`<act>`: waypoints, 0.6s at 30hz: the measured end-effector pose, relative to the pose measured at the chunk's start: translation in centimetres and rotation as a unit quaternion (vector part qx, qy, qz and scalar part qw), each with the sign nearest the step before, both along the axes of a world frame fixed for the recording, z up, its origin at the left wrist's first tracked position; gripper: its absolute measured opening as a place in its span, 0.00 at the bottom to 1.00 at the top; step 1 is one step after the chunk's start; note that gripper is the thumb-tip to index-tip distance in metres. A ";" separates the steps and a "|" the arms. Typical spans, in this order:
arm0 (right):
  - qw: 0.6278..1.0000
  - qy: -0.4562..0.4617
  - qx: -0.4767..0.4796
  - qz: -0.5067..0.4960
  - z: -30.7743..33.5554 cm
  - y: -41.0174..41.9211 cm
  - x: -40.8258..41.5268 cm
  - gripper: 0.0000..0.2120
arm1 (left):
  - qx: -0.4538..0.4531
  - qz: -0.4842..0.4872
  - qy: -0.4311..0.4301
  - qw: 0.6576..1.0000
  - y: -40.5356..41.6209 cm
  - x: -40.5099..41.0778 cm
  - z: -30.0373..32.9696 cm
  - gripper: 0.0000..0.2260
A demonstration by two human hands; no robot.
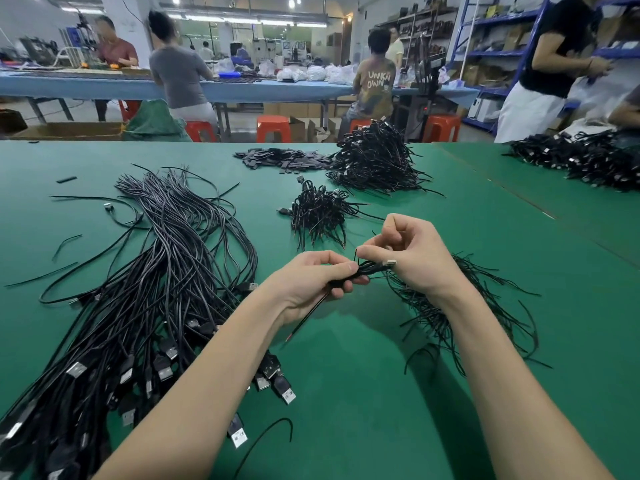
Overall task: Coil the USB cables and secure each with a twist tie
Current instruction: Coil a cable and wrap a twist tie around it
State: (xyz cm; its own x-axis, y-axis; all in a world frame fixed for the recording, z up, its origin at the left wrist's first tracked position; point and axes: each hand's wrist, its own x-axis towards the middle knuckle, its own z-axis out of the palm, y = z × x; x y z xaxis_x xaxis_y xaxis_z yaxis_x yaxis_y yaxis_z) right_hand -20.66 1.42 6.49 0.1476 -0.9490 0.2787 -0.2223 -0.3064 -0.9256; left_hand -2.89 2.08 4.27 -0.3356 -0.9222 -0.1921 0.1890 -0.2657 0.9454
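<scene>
My left hand [313, 282] grips a coiled black USB cable [372, 267] above the green table; the cable's loose tail [308, 315] hangs down toward the mat and its metal plug [391, 263] pokes out to the right. My right hand [407, 256] pinches a thin black twist tie [356, 255] at the coil, fingers curled. A large pile of uncoiled USB cables [156, 271] lies at the left. Loose twist ties [450, 306] are heaped under my right wrist.
A small heap of tied coils [318, 211] lies ahead, a bigger heap [375, 161] behind it, with flat black pieces [280, 159] beside. More cables [581, 161] sit far right. Other people work at a blue bench beyond the table edge.
</scene>
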 end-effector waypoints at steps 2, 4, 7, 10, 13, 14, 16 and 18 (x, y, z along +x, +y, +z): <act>1.000 -0.006 -0.003 -0.006 0.1 0.0 0.0 0.25 | 0.022 0.011 0.025 0.999 -0.1 -0.2 0.0 0.04; 1.000 -0.012 -0.006 -0.006 0.0 0.0 -0.1 0.25 | 0.043 0.019 0.049 0.998 -0.1 -0.4 0.0 0.02; 1.000 0.023 -0.020 0.002 0.0 0.0 0.0 0.25 | 0.036 0.028 0.037 0.998 0.0 -0.6 -0.1 0.04; 0.998 0.057 -0.031 0.017 0.1 0.1 0.0 0.25 | -0.057 0.067 -0.036 0.995 0.1 -0.7 -0.5 0.04; 0.995 0.098 -0.021 0.028 0.5 0.0 -0.6 0.20 | -0.227 0.164 -0.203 0.938 0.1 -0.8 -0.8 0.03; 0.995 0.095 -0.004 0.038 0.6 0.0 -0.8 0.17 | -0.288 0.195 -0.255 0.902 0.2 -0.9 -0.9 0.03; 0.996 0.052 0.048 0.057 0.7 0.0 -1.1 0.10 | -0.381 0.230 -0.304 0.842 0.6 -1.1 -1.3 0.02; 0.996 0.005 0.085 0.036 0.6 0.1 -0.9 0.09 | -0.435 0.240 -0.304 0.813 0.7 -1.3 -1.6 0.02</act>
State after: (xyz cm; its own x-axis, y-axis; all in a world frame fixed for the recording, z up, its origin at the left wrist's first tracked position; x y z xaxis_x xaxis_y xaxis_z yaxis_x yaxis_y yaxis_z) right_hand -21.60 1.53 7.08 0.2190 -0.9692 0.1125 -0.2152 -0.1604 -0.9633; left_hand -4.23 2.82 2.62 0.0155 -0.7950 0.6064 -0.4986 0.5196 0.6939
